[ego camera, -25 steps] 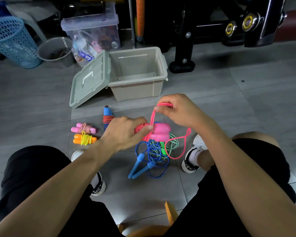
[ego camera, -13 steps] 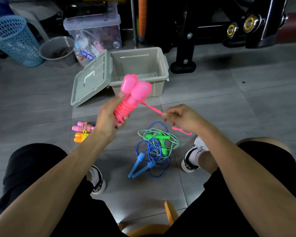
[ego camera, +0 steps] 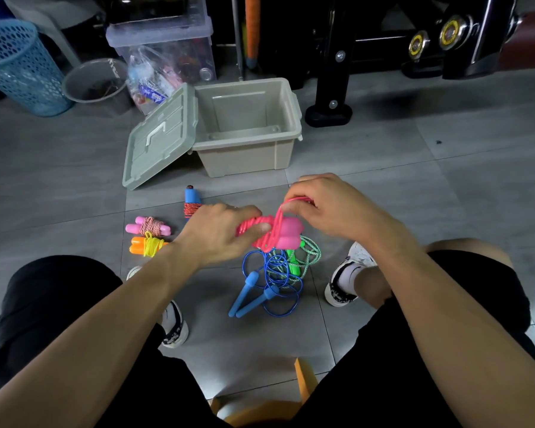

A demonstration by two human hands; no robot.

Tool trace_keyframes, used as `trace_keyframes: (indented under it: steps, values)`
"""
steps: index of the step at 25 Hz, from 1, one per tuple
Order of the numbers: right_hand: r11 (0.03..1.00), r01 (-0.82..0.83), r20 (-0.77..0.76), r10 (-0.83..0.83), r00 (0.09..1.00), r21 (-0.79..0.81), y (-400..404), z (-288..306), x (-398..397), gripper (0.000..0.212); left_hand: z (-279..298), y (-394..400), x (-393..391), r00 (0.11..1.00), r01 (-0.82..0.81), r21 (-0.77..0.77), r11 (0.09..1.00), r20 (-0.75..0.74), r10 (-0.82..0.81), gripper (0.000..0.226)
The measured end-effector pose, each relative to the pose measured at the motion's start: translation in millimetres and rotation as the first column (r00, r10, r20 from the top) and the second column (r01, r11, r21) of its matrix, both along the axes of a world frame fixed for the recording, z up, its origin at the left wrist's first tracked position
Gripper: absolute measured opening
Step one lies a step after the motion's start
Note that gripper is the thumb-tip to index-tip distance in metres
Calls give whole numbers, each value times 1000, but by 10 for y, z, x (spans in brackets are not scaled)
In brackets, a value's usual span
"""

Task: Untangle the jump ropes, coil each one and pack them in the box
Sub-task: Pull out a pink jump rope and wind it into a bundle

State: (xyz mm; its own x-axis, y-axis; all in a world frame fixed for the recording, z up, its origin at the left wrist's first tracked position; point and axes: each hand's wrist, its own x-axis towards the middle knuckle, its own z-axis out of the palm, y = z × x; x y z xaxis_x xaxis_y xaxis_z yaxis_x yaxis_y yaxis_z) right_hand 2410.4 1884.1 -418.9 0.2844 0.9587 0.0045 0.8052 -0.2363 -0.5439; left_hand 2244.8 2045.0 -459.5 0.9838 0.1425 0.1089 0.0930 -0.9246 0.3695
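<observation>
From the head camera I see my left hand (ego camera: 217,234) wrapped around the pink jump rope (ego camera: 274,231), gripping the cord wound over its two handles, held just above the floor (ego camera: 383,168). My right hand (ego camera: 331,208) pinches a loop of the same pink cord and holds it up over the fat handle ends, so both hands are close together on that one rope. Right beneath them lie the blue jump rope (ego camera: 260,291) and the green jump rope (ego camera: 300,261), their cords overlapping in a loose heap between my shoes. Left of my left hand sit three wound bundles: one with pale pink handles (ego camera: 147,227), one with orange handles and yellow cord (ego camera: 145,245) touching it on the near side, and one with a blue handle and red cord (ego camera: 192,200) nearer the box. The box (ego camera: 247,125) stands open farther back on the floor, its lid (ego camera: 159,137) leaning against its left side.
</observation>
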Motion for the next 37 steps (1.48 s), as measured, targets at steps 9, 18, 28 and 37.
trace_keyframes:
  steps: [9,18,28,37]
  values:
    - [979,196,-418,-157,895,52,32,-124,190,16,141,-51,-10,996,23,-440,898,-65,-58,39]
    - [967,255,-356,-244,902,-16,-26,-510,267,25,208,136,-54,980,-151,-984,-93,-162,115,42]
    - [975,-143,147,169,974,-172,301,-359,-535,21,9,234,59,787,-596,-436,674,-153,598,48]
    - [997,-67,194,75,978,-50,228,78,-414,29,-46,186,132,781,-600,-13,800,-225,583,66]
